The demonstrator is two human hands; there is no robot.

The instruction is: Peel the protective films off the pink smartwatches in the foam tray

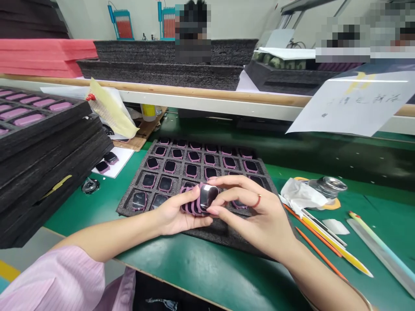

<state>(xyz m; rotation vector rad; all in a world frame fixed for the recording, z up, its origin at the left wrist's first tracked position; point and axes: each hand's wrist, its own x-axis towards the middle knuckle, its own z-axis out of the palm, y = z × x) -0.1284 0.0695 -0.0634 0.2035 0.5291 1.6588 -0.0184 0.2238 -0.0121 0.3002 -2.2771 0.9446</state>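
Fingers (227,186) of the right hand (259,220) are pinched narrow on the dark glass face of a smartwatch (208,196), and here's the left hand (178,216) cradling it, pink strap bunched up in the palm, fingers wrapped tight around it! Both hands are holding that watch right above the lower part of a black foam tray (194,233), with a red ring (257,201) showing on the right hand. All around them, rows of pink-cased watches (191,170) sit in the tray's cut-outs. The tray lies on a green desk (194,276). Over to the left, a tall stack of foam trays (48,151) carries more pink pieces, with 2 loose watches (106,161) on a white card (113,162) beside it. To the right of the hands, a crumpled white wipe (300,196) sits against a metal jar (327,185), with orange and yellow sticks (319,246) lying just below. A pink striped sleeve (55,280) runs along the left arm!
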